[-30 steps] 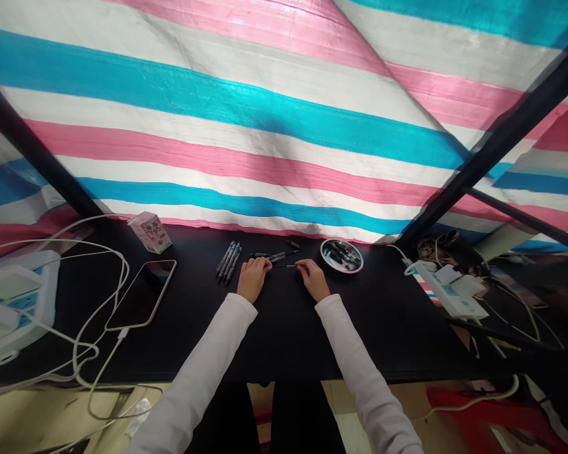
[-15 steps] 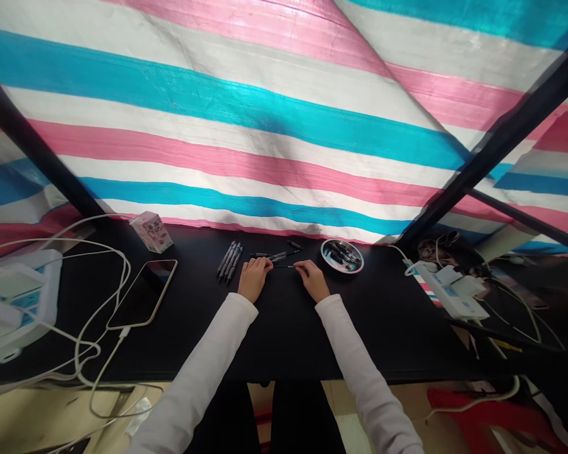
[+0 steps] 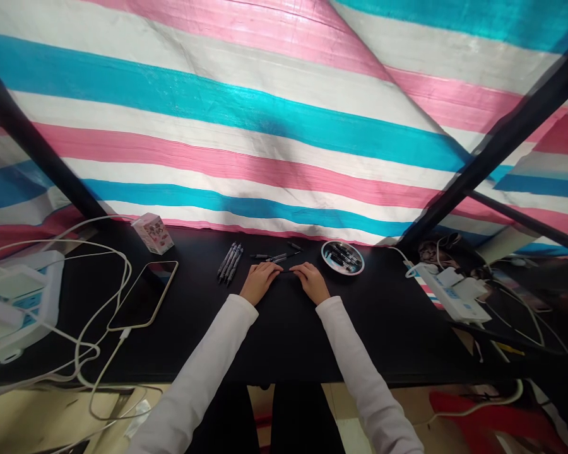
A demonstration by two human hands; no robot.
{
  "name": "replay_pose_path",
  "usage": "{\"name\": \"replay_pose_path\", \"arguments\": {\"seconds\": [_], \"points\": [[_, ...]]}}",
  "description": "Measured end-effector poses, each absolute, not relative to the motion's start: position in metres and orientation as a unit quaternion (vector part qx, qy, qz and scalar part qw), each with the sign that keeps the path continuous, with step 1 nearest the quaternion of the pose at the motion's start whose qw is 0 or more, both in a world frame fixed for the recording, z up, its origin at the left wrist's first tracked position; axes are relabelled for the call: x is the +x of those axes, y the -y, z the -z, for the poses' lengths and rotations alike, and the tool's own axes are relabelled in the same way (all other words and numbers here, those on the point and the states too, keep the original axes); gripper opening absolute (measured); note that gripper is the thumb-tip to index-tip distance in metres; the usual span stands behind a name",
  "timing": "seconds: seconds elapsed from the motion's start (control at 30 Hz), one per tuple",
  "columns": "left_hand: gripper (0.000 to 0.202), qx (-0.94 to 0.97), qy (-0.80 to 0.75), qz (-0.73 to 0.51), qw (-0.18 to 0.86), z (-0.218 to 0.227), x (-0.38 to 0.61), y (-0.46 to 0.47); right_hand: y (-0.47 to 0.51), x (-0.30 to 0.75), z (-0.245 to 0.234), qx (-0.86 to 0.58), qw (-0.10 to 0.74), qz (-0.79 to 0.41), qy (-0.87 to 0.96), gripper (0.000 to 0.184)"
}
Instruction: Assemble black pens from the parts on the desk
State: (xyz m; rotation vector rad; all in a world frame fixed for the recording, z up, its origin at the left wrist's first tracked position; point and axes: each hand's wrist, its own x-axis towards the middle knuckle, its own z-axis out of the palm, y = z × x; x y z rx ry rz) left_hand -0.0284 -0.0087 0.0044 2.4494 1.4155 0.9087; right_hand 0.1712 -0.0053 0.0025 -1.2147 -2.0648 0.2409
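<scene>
My left hand (image 3: 260, 282) and my right hand (image 3: 311, 282) face each other over the black table, their fingertips a short gap apart. Between them runs a thin dark pen refill (image 3: 286, 272), pinched at its left end by my left fingers and at its right end by my right. The fingers cover most of it. Just beyond the hands lie loose pen parts (image 3: 279, 257), dark and grey. Left of my left hand, several grey-and-black pens (image 3: 230, 262) lie side by side. A round white-rimmed dish (image 3: 343, 273) of black pen parts sits right of my right hand.
A phone (image 3: 144, 295) on a charging cable and a small pink box (image 3: 153, 233) lie on the left. Power strips with plugs stand at the far left (image 3: 52, 296) and right (image 3: 454, 301). Striped sheeting (image 3: 265, 145) hangs behind the table (image 3: 284, 340).
My hands have drawn closer together, my left one shifting right. Less of the thin refill shows between the fingertips now. The pens and dish stay in place.
</scene>
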Motion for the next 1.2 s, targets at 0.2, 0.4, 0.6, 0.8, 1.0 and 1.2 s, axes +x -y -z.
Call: {"name": "replay_pose_path", "arguments": {"seconds": [0.2,0.4,0.6,0.8,1.0,1.2], "points": [[0.039,0.815,-0.508,-0.271,0.070,0.002,-0.026,0.007,0.000,0.181,-0.002,-0.531,0.410,-0.032,0.740,0.023],[0.026,0.792,-0.551,-0.257,0.047,0.001,-0.027,0.010,0.000,0.180,0.001,-0.544,0.417,-0.021,0.728,0.024],[0.017,0.783,-0.557,-0.273,0.040,-0.001,-0.029,0.010,0.000,0.180,0.002,-0.549,0.405,-0.015,0.731,0.023],[0.019,0.789,-0.540,-0.292,0.040,-0.004,-0.030,0.010,0.001,0.178,0.001,-0.533,0.381,-0.026,0.754,0.022],[0.019,0.819,-0.499,-0.281,0.044,-0.004,-0.029,0.011,0.006,0.169,-0.001,-0.509,0.352,-0.038,0.785,0.024],[0.019,0.791,-0.532,-0.301,0.020,-0.004,-0.031,0.011,0.005,0.172,0.000,-0.537,0.382,-0.024,0.752,0.024]]}}
